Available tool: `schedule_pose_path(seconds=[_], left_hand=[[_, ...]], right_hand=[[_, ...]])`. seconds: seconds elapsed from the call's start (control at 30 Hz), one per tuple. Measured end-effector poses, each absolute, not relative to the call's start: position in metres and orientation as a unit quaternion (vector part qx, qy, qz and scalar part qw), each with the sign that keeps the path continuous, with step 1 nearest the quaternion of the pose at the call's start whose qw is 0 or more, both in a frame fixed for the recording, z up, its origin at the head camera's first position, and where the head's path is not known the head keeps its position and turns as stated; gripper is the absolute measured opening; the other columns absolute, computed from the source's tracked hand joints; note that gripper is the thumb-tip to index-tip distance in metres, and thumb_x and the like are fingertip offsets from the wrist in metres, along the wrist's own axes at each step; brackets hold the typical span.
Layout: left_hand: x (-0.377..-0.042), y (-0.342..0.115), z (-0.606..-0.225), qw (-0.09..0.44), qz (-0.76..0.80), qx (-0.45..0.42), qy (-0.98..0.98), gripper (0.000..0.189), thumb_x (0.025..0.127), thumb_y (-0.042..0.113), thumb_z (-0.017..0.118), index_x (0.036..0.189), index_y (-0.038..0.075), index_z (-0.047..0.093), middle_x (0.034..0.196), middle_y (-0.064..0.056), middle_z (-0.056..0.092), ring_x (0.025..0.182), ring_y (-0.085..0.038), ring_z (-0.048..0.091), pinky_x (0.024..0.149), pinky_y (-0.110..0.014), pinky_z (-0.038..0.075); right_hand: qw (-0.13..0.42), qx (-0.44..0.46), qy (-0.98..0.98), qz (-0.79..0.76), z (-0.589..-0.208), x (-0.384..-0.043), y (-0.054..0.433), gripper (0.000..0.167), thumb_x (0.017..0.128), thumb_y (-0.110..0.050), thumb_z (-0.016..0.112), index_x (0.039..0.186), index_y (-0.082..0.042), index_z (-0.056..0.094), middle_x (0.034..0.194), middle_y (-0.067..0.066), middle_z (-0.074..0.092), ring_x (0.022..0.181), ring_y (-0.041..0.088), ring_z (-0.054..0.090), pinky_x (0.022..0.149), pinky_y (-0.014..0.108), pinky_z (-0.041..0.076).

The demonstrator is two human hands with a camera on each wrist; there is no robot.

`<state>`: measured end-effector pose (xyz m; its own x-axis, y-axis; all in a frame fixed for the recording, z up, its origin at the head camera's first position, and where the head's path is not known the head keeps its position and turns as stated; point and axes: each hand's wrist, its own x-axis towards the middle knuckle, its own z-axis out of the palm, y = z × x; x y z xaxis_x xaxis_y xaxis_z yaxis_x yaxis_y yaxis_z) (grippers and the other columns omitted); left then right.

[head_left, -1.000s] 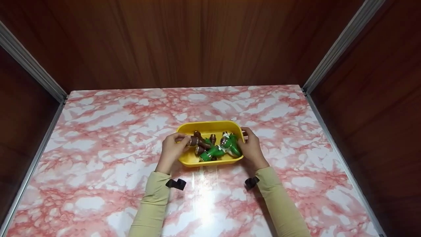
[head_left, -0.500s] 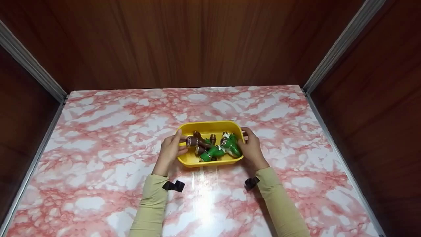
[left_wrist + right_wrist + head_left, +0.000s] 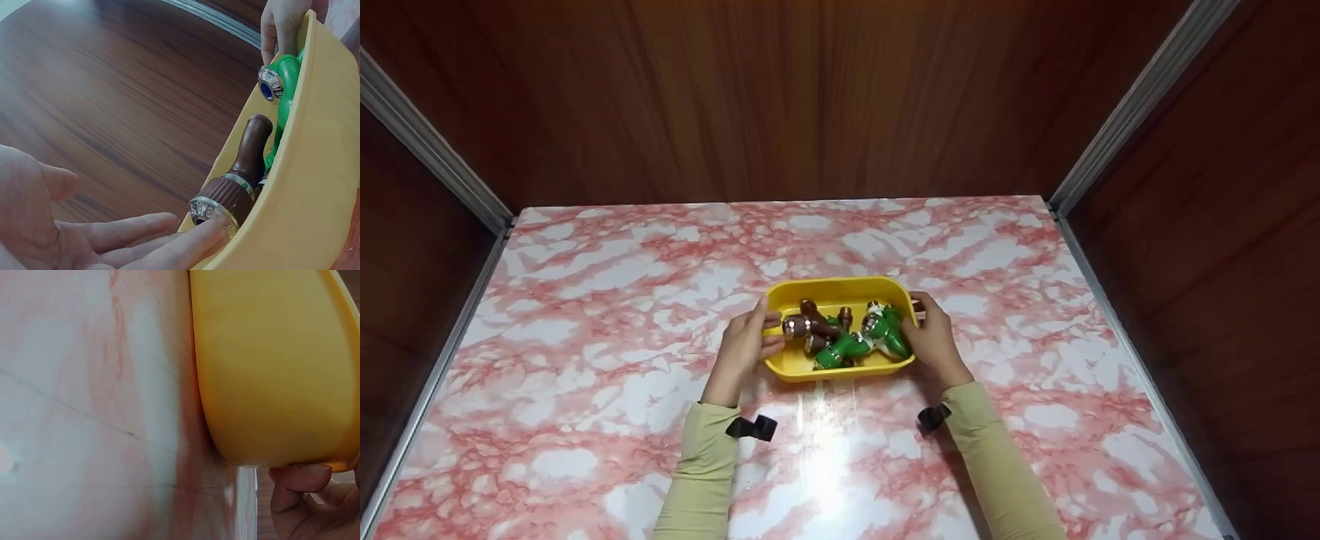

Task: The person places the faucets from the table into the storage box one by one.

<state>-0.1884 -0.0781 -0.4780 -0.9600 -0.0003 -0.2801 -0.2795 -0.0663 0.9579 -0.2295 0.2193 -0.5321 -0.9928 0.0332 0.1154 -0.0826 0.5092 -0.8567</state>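
Observation:
A yellow plastic tub [image 3: 840, 289] stands on the table, several brown and green tap-like pieces lying inside it. At its left end is my left hand [image 3: 741, 343], its fingers extended across the rim. In the left wrist view those straight fingers [image 3: 135, 228] reach to the silver-ringed end of a ribbed brown piece [image 3: 228, 197] and curl round nothing. My right hand [image 3: 934, 334] grips the tub's right end, with the thumb over the rim. Against that hand lies a green piece [image 3: 892, 334] with white parts; another green piece [image 3: 844, 349] is near the front wall.
The table [image 3: 585, 337] has a red-and-white marbled top. Dark wood panels [image 3: 780, 105] with metal corner strips [image 3: 1140, 97] enclose it at the back and both sides. Black straps [image 3: 754, 427] sit on both wrists.
My left hand has let go of the brown piece, straightened its fingers and drawn slightly to the left. The brown piece settles a little lower; my right hand stays on the tub.

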Motion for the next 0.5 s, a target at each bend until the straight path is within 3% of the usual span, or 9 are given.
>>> schedule_pose_path(seconds=[0.5], left_hand=[[-0.1802, -0.0802, -0.4762, 0.094, 0.711, -0.090, 0.691, 0.055, 0.102, 0.040, 0.041, 0.119, -0.009, 0.058, 0.123, -0.029, 0.054, 0.102, -0.043, 0.060, 0.084, -0.037, 0.055]], right_hand=[[0.056, 0.014, -0.868, 0.494, -0.5328, -0.2290, 0.2208, 0.040, 0.088, 0.001, 0.060, 0.127, -0.002, 0.054, 0.107, 0.018, 0.060, 0.081, 0.028, 0.058, 0.072, 0.036, 0.053]])
